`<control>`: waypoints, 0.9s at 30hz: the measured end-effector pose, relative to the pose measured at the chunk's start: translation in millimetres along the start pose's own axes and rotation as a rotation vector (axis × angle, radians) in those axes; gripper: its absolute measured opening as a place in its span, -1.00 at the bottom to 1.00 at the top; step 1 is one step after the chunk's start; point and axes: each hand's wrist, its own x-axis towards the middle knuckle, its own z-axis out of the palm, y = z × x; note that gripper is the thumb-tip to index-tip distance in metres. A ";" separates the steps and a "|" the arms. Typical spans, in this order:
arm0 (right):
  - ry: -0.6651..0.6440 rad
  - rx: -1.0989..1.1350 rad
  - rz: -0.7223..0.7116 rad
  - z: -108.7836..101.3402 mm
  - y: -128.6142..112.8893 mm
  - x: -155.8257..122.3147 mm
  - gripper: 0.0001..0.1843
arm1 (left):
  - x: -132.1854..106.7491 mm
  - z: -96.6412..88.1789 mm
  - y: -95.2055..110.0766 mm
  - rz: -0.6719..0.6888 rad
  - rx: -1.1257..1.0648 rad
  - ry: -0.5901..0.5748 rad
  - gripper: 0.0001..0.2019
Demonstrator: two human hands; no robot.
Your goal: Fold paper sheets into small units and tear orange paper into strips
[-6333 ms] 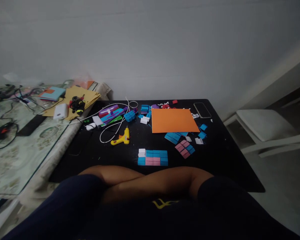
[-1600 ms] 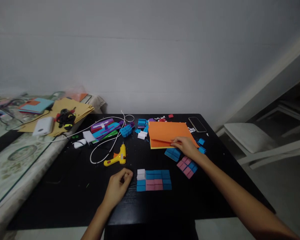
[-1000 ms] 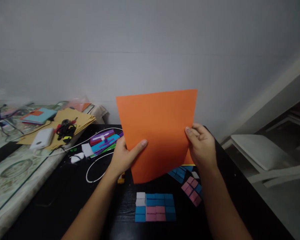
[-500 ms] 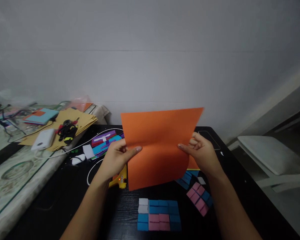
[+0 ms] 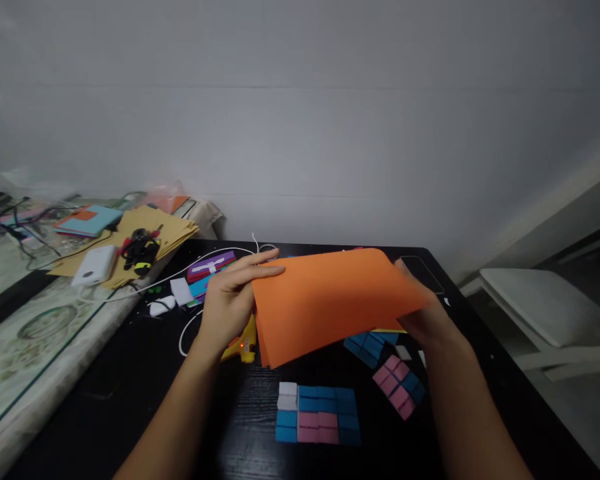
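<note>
With left hand [image 5: 230, 300], holding orange paper [image 5: 325, 300] by side; with right hand [image 5: 433, 321], at opposite edge, too blurred to tell grip. Best keep layers even.

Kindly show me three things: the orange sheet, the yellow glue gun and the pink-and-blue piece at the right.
Orange sheet [image 5: 320, 300], head view: middle of its visible face.
Yellow glue gun [image 5: 249, 341], head view: its uncovered body.
Pink-and-blue piece [image 5: 398, 387], head view: near its middle.
</note>
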 end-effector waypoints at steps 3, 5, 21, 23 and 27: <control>-0.097 0.003 0.082 0.3 -5.0 -5.3 -0.51 | -0.5 0.0 -2.0 0.056 0.057 0.001 -0.71; -0.059 0.047 0.101 0.9 -9.9 -7.7 -0.54 | -0.9 0.4 -3.8 0.090 0.108 -0.007 -0.67; 0.143 -0.076 -0.166 0.2 3.5 5.4 -0.55 | -4.8 -17.9 12.0 -0.016 -0.128 -0.449 -0.41; 0.113 -0.094 -0.181 3.1 3.2 3.7 -0.56 | -4.5 -21.2 10.8 -0.099 -0.250 -0.536 -0.29; -0.056 -0.180 -0.179 16.3 2.6 -4.0 -0.59 | -5.3 -7.5 8.0 -0.178 -0.260 -0.498 -0.35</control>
